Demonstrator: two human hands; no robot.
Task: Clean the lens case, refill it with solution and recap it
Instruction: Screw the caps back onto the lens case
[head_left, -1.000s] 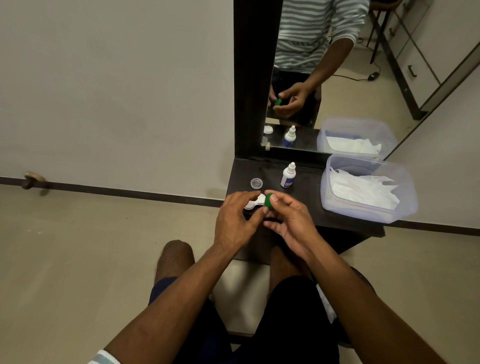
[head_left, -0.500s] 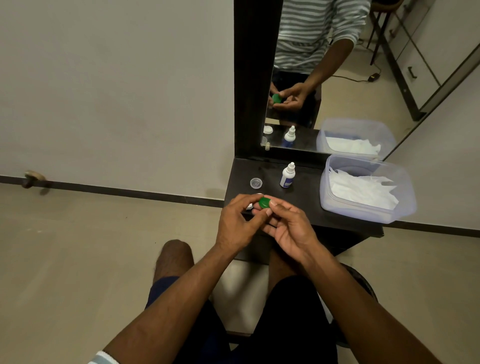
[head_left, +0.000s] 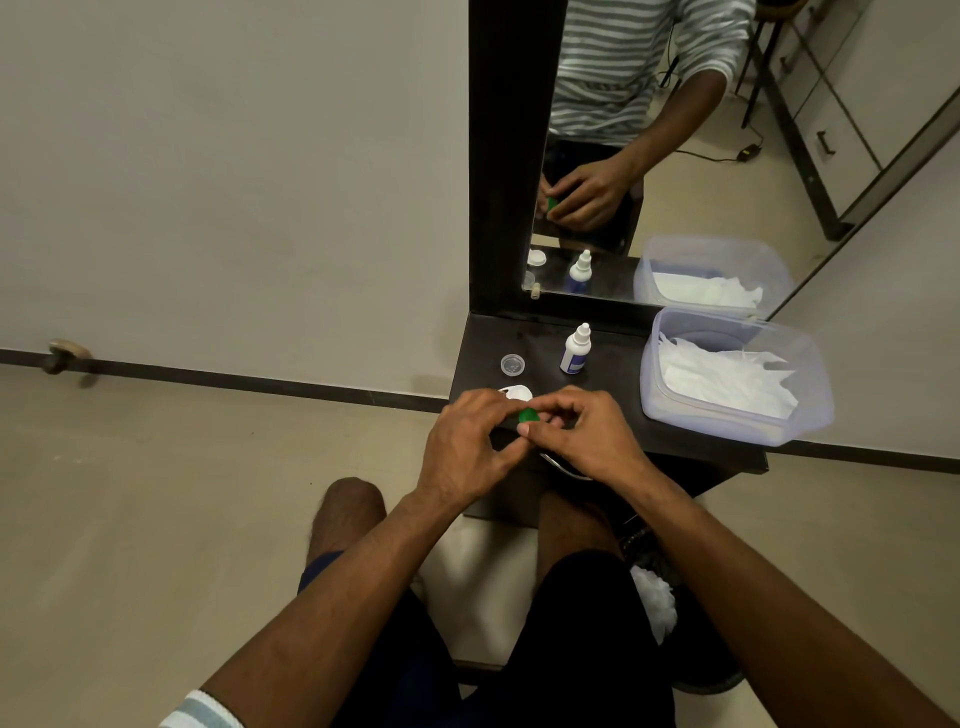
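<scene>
In the head view, both hands met over the front edge of the dark table (head_left: 691, 441). The left hand (head_left: 462, 452) had its fingers curled round the white lens case (head_left: 517, 392), only a small part of which showed above the knuckles. The right hand (head_left: 582, 436) pinched the green cap (head_left: 529, 415) between thumb and fingertips, right at the case; whether the cap was seated on its thread or just off it could not be told.

Behind the hands, well apart from them, a clear cap (head_left: 512, 364) lay flat on the table, and just beside it the solution bottle (head_left: 575, 349) stood upright with its nozzle closed. To the right sat a translucent plastic tub (head_left: 727, 415) holding white tissues (head_left: 722, 376). The mirror (head_left: 675, 182) at the back repeated the hands, bottle and tub.

The case looked light, stiff and smooth, so probably slippery once wet; it would best be held by the body between the wells, leaving the caps free to turn. The cap was small and easy to drop, and its rim was the sensible place to pinch.

The bottle bore a blue label, but its writing was too small to read. No other brand or text was legible.
</scene>
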